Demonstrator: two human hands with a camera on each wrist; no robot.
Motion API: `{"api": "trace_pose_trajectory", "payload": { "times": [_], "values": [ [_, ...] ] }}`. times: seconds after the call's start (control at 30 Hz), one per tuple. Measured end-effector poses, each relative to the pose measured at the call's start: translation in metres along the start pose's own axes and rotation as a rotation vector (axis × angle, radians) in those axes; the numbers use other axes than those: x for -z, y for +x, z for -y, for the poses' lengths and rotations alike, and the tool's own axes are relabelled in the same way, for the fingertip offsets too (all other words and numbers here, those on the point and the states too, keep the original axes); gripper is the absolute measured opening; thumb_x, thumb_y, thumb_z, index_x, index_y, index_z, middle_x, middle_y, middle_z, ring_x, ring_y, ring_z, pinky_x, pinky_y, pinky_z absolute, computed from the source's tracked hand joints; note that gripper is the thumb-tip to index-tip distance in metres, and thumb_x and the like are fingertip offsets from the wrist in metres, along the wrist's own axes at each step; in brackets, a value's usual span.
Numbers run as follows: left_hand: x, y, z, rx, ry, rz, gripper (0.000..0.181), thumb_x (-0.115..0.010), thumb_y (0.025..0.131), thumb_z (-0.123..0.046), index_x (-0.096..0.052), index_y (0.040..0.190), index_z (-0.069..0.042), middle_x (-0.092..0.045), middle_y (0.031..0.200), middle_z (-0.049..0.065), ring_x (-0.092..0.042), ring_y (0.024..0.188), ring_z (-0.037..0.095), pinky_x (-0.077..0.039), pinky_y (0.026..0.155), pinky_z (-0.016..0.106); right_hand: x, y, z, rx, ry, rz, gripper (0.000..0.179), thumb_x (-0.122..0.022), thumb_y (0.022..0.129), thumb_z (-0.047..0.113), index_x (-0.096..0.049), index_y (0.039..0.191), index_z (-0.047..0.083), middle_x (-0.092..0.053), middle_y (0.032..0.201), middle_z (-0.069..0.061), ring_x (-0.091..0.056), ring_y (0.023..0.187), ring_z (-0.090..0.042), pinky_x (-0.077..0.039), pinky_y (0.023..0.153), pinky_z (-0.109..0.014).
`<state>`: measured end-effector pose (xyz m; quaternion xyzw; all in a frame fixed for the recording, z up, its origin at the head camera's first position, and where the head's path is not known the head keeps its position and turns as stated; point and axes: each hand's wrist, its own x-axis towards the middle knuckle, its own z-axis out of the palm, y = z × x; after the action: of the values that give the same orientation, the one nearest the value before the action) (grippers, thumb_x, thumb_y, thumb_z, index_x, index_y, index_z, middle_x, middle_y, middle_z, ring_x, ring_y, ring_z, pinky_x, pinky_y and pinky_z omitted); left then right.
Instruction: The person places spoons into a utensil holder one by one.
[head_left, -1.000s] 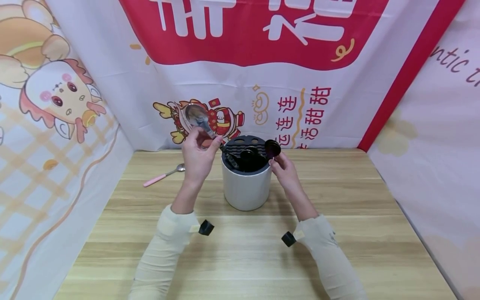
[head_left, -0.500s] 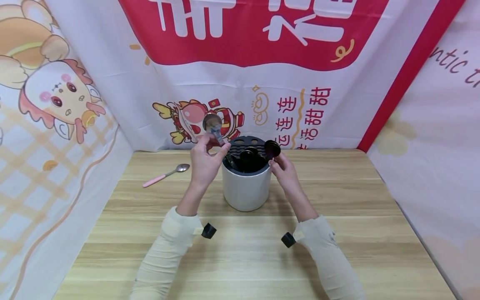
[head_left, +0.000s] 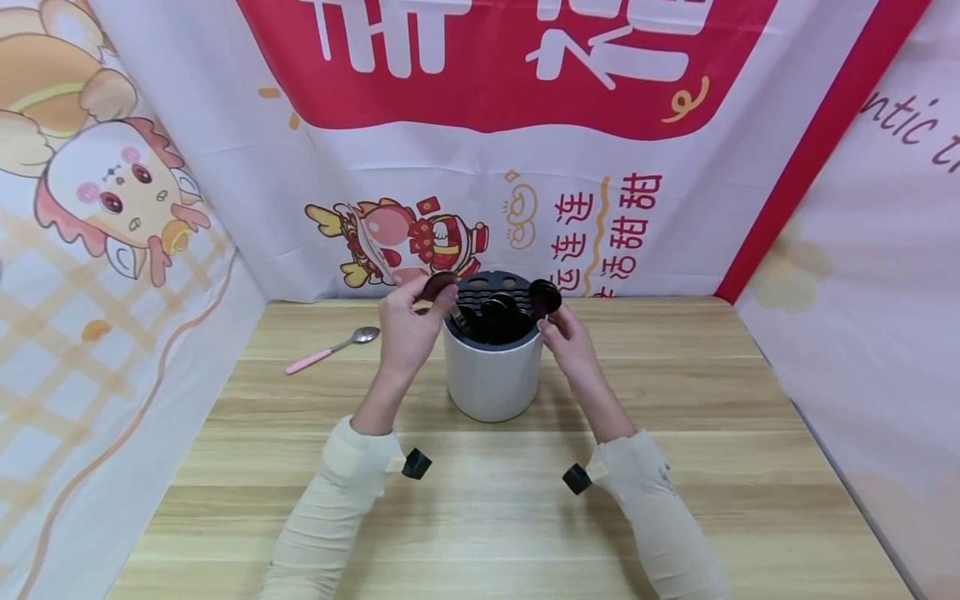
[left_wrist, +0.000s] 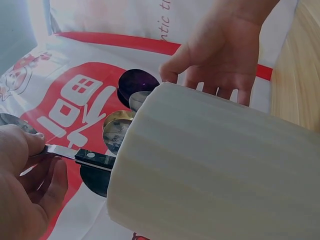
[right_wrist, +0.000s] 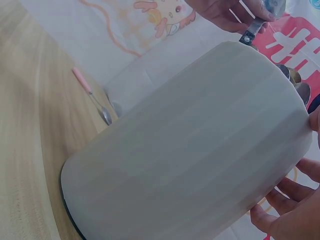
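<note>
A white cylindrical utensil holder [head_left: 493,379] with a dark slotted top stands upright on the wooden table. My left hand [head_left: 408,329] pinches a spoon [left_wrist: 95,157] near its bowl. The black riveted handle points down into the holder's opening at the left side. My right hand [head_left: 573,343] holds the holder's right side, thumb at the rim and fingers curved along the wall. Round bowls of several other utensils stick out of the top, among them a dark purple one [left_wrist: 137,85] near my right thumb. The lower ends inside the holder are hidden.
A spoon with a pink handle [head_left: 309,362] lies on the table [head_left: 480,517] left of the holder. Printed cloth [head_left: 420,150] hangs behind the table and along both sides. A small black block [head_left: 417,463] sits at each sleeve cuff.
My left hand has moved right, toward the holder. The spoon's bowl has turned and sunk lower, with more of its handle inside the opening. My right hand stays in place.
</note>
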<state>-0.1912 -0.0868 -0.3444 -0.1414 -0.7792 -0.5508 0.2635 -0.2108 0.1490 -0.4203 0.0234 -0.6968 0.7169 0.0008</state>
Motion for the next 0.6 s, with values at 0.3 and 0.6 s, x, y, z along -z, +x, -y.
{"api": "trace_pose_trajectory", "payload": {
  "times": [0.3,0.6],
  "values": [
    [-0.0016,-0.0015,0.0018,-0.041,0.038,0.028,0.016,-0.072,0.093,-0.019,-0.072,0.093,-0.003,-0.073,0.08,0.011,-0.068,0.078,0.018,-0.061,0.063,0.023,-0.0011,-0.0015,0.0004,-0.005,-0.001,-0.003,0.047,-0.049,0.098,0.008,-0.047,0.145,0.006,-0.051,0.146,-0.018,-0.049,0.127,-0.022,-0.042,0.115,-0.044],
    [-0.0054,-0.0053,0.0067,-0.072,0.175,0.083,0.01,-0.072,0.09,-0.008,-0.068,0.098,-0.006,-0.071,0.094,0.009,-0.07,0.081,0.02,-0.063,0.064,0.027,-0.001,-0.0014,0.0019,0.003,-0.001,-0.002,0.047,-0.05,0.099,0.008,-0.047,0.146,0.006,-0.051,0.147,-0.018,-0.049,0.129,-0.023,-0.041,0.115,-0.045]
  ]
}}
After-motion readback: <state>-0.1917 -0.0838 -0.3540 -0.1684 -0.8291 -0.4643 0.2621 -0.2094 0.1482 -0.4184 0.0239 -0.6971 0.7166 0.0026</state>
